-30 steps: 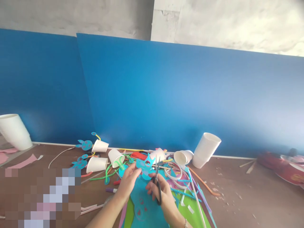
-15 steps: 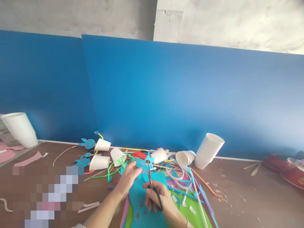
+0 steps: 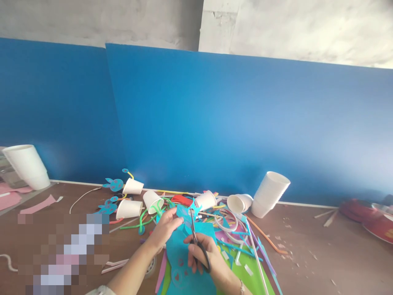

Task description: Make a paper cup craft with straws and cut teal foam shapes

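Observation:
Between the thumb and fingers of my left hand (image 3: 167, 228) is a small piece of blue paper (image 3: 183, 213) with a ragged, partly cut edge. My right hand (image 3: 205, 255) grips black-handled scissors (image 3: 203, 255), fingers through the loops. Their blades point up and away, against the right side of the piece. Below both hands lies a larger blue sheet (image 3: 201, 278) with drawn round shapes and small dark marks. Under that sheet, part of a green sheet (image 3: 239, 278) shows. Whether the blades are parted is hard to make out.
White paper cups (image 3: 129, 209) lie on their sides along the back, some with blue rabbit-like cutouts (image 3: 114, 184). A tall cup stack (image 3: 270, 194) leans at right; another stack (image 3: 27, 166) is far left. Pipe cleaners, straws and scraps crowd the middle. A blue partition (image 3: 215, 123) rises behind.
The blue paper piece has tilted slightly, and its ragged cut edge sits a little lower against the scissors. Both hands keep nearly the same place and grip.

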Motion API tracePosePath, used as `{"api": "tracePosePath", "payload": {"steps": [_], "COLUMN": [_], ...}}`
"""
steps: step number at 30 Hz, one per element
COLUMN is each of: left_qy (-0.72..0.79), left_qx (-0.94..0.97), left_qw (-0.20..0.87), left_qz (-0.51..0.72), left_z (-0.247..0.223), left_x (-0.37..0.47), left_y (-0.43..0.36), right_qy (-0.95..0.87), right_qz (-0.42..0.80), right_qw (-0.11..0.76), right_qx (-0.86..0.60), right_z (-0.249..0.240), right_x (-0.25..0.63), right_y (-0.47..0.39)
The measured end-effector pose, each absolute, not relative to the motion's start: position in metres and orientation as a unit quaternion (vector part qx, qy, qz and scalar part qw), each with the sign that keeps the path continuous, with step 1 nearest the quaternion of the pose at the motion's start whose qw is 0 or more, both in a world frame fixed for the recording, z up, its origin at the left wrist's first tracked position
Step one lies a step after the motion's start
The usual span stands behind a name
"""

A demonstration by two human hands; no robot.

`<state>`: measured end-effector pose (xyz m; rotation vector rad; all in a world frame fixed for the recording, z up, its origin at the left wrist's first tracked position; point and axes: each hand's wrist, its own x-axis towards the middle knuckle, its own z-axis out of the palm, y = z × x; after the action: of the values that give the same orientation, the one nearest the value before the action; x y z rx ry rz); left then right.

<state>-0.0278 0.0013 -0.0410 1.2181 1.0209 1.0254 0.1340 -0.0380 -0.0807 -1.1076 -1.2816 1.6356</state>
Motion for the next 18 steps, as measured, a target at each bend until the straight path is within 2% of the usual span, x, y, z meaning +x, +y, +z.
{"api": "tracePosePath", "payload": {"steps": [18], "left_qy": [0.386], "left_qx": [0.526], "left_qw": [0.615], "left_qz": [0.442], "left_z": [-0.0371], "left_x": [-0.0288], "left_y": [0.0012], "right_qy": [-0.520], "right_qz": [0.637], "right_qw": [0.366], "right_qx": [-0.435], "right_z": [-0.0802], "right_x": [0.1348], "right_y": [-0.0402]}}
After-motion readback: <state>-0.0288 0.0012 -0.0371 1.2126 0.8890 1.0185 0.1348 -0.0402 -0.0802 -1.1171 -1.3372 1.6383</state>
